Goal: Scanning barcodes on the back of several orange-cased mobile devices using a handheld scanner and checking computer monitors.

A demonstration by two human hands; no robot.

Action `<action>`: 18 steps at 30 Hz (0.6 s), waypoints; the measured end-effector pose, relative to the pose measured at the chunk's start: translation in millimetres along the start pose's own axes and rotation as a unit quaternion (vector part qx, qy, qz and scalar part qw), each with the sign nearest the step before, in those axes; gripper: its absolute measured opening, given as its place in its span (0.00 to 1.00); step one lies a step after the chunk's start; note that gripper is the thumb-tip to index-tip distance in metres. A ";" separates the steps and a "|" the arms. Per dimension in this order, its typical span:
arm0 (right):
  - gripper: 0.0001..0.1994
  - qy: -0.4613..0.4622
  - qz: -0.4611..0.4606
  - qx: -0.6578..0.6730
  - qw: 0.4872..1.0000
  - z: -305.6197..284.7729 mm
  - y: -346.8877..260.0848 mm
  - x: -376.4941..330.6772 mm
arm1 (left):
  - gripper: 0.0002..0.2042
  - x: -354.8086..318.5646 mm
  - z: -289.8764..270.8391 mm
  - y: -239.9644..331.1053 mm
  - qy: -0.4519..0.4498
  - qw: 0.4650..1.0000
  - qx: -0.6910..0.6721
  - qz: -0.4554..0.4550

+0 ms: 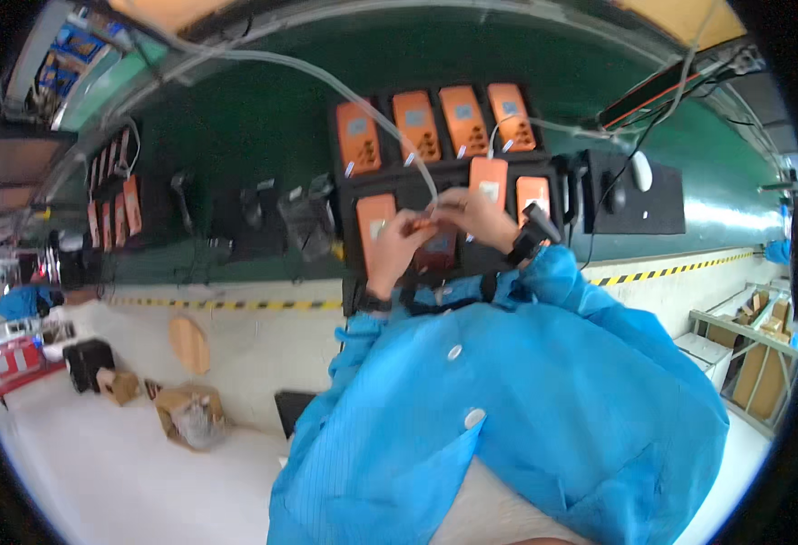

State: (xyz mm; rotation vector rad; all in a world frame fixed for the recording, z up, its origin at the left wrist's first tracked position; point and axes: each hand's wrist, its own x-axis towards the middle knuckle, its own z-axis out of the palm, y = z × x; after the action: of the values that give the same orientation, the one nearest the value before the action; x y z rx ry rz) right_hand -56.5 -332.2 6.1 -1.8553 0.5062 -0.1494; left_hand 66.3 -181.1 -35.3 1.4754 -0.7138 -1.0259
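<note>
My left hand (395, 247) is closed, its fingers pinching an orange phone (424, 223) that shows only as a narrow edge between my hands. My right hand (476, 216) is closed at the end of a white cable (408, 150), close against the phone; whether the plug is in cannot be seen. Around my hands is a black tray (461, 170) with several orange phones. One orange phone (376, 218) lies beside my left hand. Just beyond my right hand, another phone (488, 180) has a thin white cable at its far end.
On the green bench (272, 145), a black mat (667, 202) carries a white mouse (641, 171) at the right. Farther left stand another tray of orange phones (131, 204) and a clear plastic bag (313, 232). Striped tape (226, 304) runs along the bench front. A cardboard box (177, 413) sits below.
</note>
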 end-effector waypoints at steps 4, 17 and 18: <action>0.10 0.008 -0.080 -0.111 0.991 9.5 14.3 6.2 | 0.12 1.0 -6.5 -0.1 0.017 0.984 0.173 -0.024; 0.25 0.387 0.082 -0.316 0.862 -50.5 166.3 24.1 | 0.16 109.2 -13.0 -29.4 0.095 0.993 0.054 0.046; 0.27 0.330 0.135 -0.278 0.892 -48.6 159.9 27.4 | 0.21 108.0 -18.9 -15.4 0.101 0.989 0.091 0.054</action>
State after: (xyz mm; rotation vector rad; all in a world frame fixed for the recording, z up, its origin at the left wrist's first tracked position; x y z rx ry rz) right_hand -91.6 -427.2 -129.7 -2.2417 1.3910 -0.4983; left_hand 128.2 -264.8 -72.9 1.6527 -0.7458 -0.7317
